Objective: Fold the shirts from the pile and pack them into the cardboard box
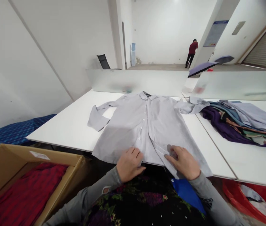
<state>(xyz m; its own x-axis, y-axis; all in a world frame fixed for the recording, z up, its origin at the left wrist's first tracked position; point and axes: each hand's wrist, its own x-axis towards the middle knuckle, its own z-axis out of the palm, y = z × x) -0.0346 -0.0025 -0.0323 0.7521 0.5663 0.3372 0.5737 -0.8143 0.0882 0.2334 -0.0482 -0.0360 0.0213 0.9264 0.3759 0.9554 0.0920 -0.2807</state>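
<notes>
A light grey button-up shirt [133,116] lies front side up on the white table, its collar at the far end and its hem over the near edge. The front is partly undone, with the two panels apart toward the bottom. At the hem of the left panel, my left hand [130,164] has its fingers bent over the cloth, which shows between fingers and thumb. My right hand [184,161] rests over the lower right panel, thumb and fingers apart. The shirt's left sleeve is bent on the tabletop; the right one reaches toward a pile of garments.
The garment pile [239,122] lies on the right part of the table [218,160]. A cardboard box [76,169] with red checked cloth [26,191] stands at lower left, a red bag [234,197] at lower right. Frosted partitions [147,82] line the far edge; a person [191,51] stands beyond.
</notes>
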